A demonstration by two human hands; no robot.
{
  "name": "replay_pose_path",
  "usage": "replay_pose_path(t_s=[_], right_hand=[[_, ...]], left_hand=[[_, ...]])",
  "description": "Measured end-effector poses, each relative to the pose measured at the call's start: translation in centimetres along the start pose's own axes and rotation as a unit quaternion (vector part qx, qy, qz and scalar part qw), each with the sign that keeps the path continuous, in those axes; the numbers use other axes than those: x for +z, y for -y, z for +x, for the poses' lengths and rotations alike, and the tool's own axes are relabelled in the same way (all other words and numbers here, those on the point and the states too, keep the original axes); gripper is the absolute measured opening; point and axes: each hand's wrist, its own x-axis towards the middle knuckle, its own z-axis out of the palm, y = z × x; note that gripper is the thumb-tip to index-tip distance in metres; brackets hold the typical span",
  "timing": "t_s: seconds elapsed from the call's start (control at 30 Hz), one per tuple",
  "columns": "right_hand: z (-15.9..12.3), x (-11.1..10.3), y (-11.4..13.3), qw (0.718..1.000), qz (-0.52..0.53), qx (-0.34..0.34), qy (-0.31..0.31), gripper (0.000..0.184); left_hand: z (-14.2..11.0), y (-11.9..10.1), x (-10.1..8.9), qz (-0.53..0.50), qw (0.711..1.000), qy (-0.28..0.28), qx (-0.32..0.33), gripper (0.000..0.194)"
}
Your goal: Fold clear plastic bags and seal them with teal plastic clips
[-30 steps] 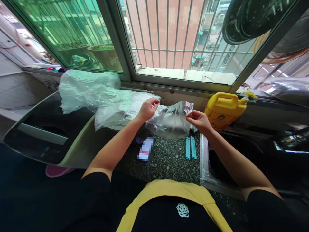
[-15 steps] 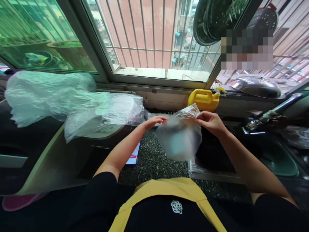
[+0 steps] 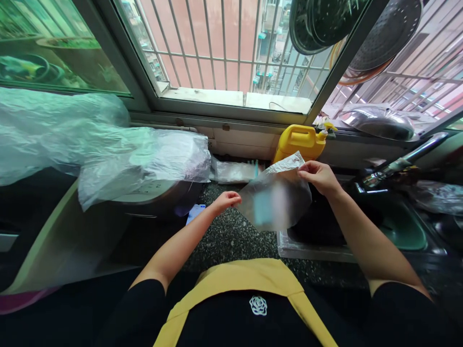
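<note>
A translucent plastic bag (image 3: 265, 207) hangs above the speckled dark counter (image 3: 237, 241), with a blurred pale blue patch showing on or through it. My right hand (image 3: 318, 177) pinches its upper right edge between thumb and fingers. On the other side, my left hand (image 3: 226, 201) is closed at the bag's left corner. Behind the bag stands a yellow jug (image 3: 294, 143) against the wall below the window. A flat clear plastic packet (image 3: 237, 172) lies on the counter between the jug and an appliance covered in plastic.
Plastic sheeting (image 3: 144, 154) drapes over the rounded appliance at left. A phone (image 3: 196, 213) lies beside it, partly behind my left arm. To the right are a dark plastic-edged panel (image 3: 314, 253), a faucet (image 3: 401, 168) and a sink (image 3: 408, 233). A metal lid (image 3: 376, 120) rests on the sill.
My left hand has moved down and closed at the bag's left corner. The bag has shifted slightly right and is spread wider. The camera view has tilted a little.
</note>
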Motion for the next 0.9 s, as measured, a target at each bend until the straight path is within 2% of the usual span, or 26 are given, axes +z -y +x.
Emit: replay_pose_path(t_s=[0.17, 0.3, 0.4, 0.5, 0.67, 0.73, 0.8, 0.9], right_hand=[[0.3, 0.5, -0.7, 0.999, -0.027, -0.028, -0.023, 0.014], [-0.5, 2.0, -0.7, 0.992, -0.077, -0.099, -0.031, 0.007], [-1.6, 3.5, -0.4, 0.975, -0.125, -0.178, -0.044, 0.004], [-2.8, 5.0, -0.1, 0.952, -0.174, -0.248, -0.041, 0.009], [-4.4, 7.4, -0.3, 0.923, -0.222, -0.313, -0.021, 0.013], [-4.8, 8.3, -0.5, 0.92, -0.226, -0.321, -0.012, 0.014], [-5.1, 8.9, -0.9, 0.93, -0.205, -0.304, 0.0, 0.013], [-5.5, 9.3, -1.9, 0.97, -0.122, -0.21, 0.004, 0.01]], left_hand=[[-0.8, -0.8, 0.1, -0.051, 0.996, -0.068, -0.019, 0.033], [-1.6, -2.0, 0.5, -0.088, 0.992, -0.088, -0.033, 0.029], [-2.1, -2.9, 1.2, -0.12, 0.989, -0.085, -0.023, 0.03], [-2.4, -3.6, 2.0, -0.139, 0.987, -0.083, -0.01, 0.028], [-2.4, -4.6, 2.8, -0.16, 0.983, -0.092, -0.012, 0.024], [-2.4, -5.0, 3.0, -0.163, 0.982, -0.093, -0.022, 0.023], [-2.7, -5.4, 2.9, -0.162, 0.982, -0.097, -0.027, 0.023], [-3.3, -6.1, 2.3, -0.164, 0.98, -0.109, -0.008, 0.023]])
